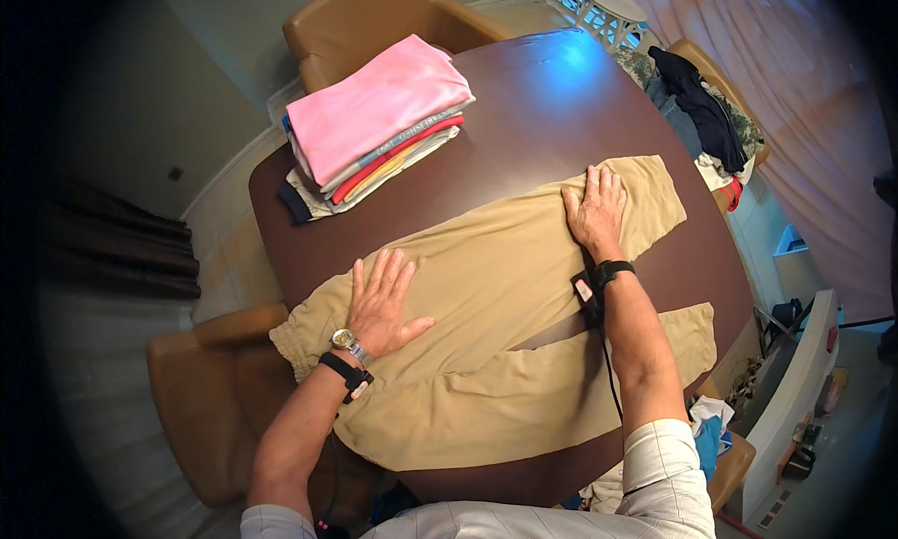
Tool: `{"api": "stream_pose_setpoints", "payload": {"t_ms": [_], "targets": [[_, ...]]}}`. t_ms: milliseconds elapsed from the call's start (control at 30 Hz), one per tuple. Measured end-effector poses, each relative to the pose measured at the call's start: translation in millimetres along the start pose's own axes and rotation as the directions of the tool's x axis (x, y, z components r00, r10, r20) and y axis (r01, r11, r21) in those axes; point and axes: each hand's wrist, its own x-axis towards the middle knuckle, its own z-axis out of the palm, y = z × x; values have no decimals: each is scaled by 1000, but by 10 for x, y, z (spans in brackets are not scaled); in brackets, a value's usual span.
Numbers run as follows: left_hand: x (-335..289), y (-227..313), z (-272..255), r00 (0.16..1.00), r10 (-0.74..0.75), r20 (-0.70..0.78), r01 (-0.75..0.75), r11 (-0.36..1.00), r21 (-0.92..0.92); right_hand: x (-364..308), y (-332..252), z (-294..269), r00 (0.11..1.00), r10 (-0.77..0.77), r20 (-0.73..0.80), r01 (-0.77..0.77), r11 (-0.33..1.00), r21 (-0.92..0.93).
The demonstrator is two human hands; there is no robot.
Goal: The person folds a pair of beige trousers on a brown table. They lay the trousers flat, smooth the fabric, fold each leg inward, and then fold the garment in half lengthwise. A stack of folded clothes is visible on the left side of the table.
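Tan trousers lie spread on a dark brown table, the gathered waistband toward the left and both legs stretching right. My left hand rests flat near the waist end, fingers spread. Farther right, my right hand presses on the far leg close to its hem, palm down and fingers extended. Neither hand grips the cloth. Between the two legs a wedge of bare tabletop shows. Part of the near leg is hidden under my right forearm and a hanging cable.
A stack of folded clothes, pink on top, stands at the table's far left. Tan leather chairs surround the table. Dark clothes lie heaped on the right chair. A small white round table is beyond.
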Motion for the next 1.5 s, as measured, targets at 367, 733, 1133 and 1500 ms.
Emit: {"api": "stream_pose_setpoints", "payload": {"t_ms": [367, 733, 1133, 1500], "targets": [[41, 33, -29, 999, -27, 29, 26, 999, 33, 271, 622, -45, 982, 133, 137, -133, 991, -6], [33, 10, 7, 996, -26, 89, 17, 995, 103, 202, 703, -278, 996, -27, 90, 8, 979, 202], [-39, -33, 8, 991, -34, 130, 15, 990, 142, 319, 1892, -188, 990, -25, 139, 22, 999, 24], [-61, -14, -6, 995, -25, 93, 10, 988, 154, -213, 549, -881, 912, -382, 147, 338, 906, 255]]}}
